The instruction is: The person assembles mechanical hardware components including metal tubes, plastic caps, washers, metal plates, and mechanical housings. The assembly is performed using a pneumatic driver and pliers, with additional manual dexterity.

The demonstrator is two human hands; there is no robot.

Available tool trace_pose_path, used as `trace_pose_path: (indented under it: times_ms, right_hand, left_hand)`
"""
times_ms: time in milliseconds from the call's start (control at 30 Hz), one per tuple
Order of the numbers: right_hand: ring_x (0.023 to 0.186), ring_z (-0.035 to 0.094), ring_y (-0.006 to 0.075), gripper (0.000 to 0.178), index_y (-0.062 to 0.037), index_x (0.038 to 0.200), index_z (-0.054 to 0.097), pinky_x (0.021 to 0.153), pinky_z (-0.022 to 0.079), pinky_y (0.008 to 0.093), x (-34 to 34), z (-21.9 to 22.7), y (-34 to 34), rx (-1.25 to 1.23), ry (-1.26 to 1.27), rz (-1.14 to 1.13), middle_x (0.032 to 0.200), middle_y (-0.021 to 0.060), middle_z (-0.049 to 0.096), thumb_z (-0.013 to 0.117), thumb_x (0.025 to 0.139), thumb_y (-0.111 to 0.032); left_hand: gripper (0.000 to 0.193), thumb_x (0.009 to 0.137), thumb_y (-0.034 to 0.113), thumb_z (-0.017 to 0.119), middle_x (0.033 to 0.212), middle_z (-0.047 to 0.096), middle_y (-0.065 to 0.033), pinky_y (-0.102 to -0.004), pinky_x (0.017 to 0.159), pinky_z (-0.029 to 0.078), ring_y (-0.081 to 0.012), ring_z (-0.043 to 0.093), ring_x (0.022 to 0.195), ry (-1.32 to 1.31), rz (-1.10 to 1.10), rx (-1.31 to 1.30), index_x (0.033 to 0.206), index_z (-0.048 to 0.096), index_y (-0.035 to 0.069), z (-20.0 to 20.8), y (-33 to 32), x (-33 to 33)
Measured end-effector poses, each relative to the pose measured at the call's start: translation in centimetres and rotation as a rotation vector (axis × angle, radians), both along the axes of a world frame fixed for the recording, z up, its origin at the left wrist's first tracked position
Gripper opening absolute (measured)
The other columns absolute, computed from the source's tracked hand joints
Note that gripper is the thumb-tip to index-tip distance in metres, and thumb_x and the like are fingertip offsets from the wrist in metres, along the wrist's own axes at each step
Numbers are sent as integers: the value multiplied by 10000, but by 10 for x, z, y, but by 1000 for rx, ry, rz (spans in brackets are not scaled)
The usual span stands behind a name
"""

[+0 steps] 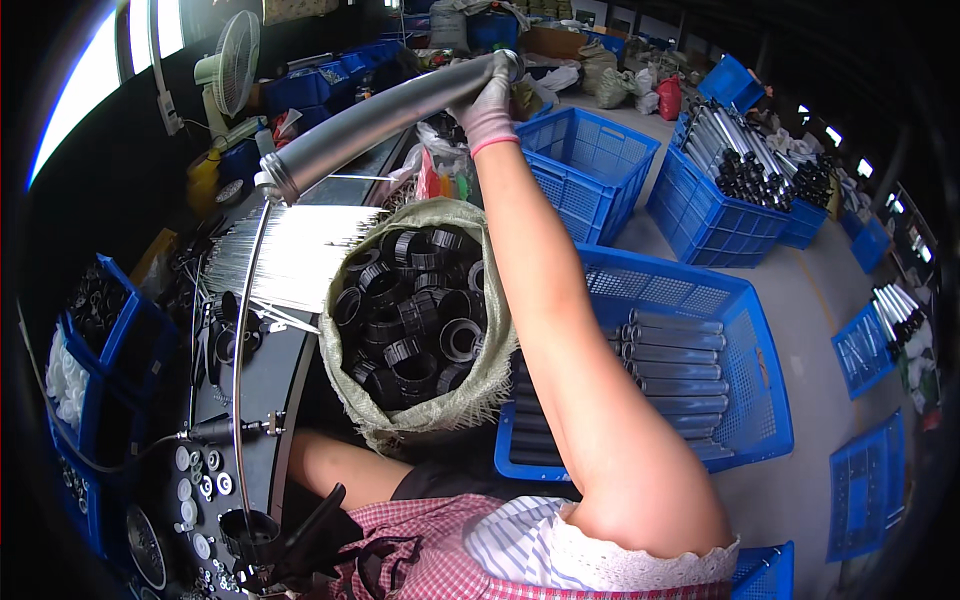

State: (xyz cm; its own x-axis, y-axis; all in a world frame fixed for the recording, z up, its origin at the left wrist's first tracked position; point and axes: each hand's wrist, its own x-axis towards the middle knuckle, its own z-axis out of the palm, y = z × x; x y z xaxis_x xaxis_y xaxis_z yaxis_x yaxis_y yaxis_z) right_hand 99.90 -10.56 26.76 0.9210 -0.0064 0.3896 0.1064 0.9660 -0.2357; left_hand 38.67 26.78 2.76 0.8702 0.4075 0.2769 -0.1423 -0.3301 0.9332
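Observation:
My right hand (pixel 487 108), in a white glove with a pink cuff, reaches far out on a stretched arm. Its fingers wrap round the far end of a long silver metal tube (pixel 385 122), raised at a slant above the bench. From the tube's near left end, a thin metal rod (pixel 240 370) runs down in a slight bend. It ends at a black cup-shaped fitting (pixel 250 535), next to a black handle-like part (pixel 318 525) by my lap. My left hand does not show.
An open woven sack (pixel 395 425) of black threaded rings stands beside the dark bench (pixel 283 400). Thin metal rods (pixel 285 250) and small white discs (pixel 205 485) lie on the bench. Blue crates (pixel 765 400) at right hold silver tubes. A fan (pixel 235 65) stands at back left.

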Motion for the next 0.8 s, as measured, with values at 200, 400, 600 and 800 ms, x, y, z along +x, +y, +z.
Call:
trace_pose_path:
  times_ms: [200, 400, 600, 800]
  right_hand:
    - [825, 615, 218, 547, -110, 1035, 501, 788, 549, 461, -126, -42, 110, -128, -107, 303, 877, 48, 588, 762, 749, -497]
    - [815, 613, 187, 350, -105, 908, 544, 801, 565, 397, -200, -57, 135, -147, -55, 595, 781, 10, 537, 649, 876, -437]
    - [763, 641, 158, 501, -105, 930, 529, 722, 557, 327, -202, -73, 136, -486, -277, 619, 860, 35, 622, 673, 804, -569]
    - [744, 524, 82, 333, -99, 916, 586, 652, 442, 284, -359, -124, 193, -782, -462, 624, 778, -30, 549, 703, 812, -393]
  left_hand:
    - [444, 1014, 324, 417, 927, 613, -85, -281, 649, 469, -166, 571, 727, 35, 20, 114, 1280, 455, -29, -1, -17, 6]
    - [439, 1016, 327, 408, 971, 626, -99, -296, 676, 481, -183, 587, 764, 54, 76, 233, 1270, 475, -24, 28, -40, 11]
    - [436, 1017, 329, 399, 1016, 639, -112, -310, 702, 494, -200, 603, 802, 68, 109, 336, 1260, 494, -19, 34, -48, 19]
    - [540, 971, 373, 480, 742, 498, 41, -171, 485, 262, -12, 357, 566, -43, 124, -89, 1313, 408, -39, 15, -77, 38]
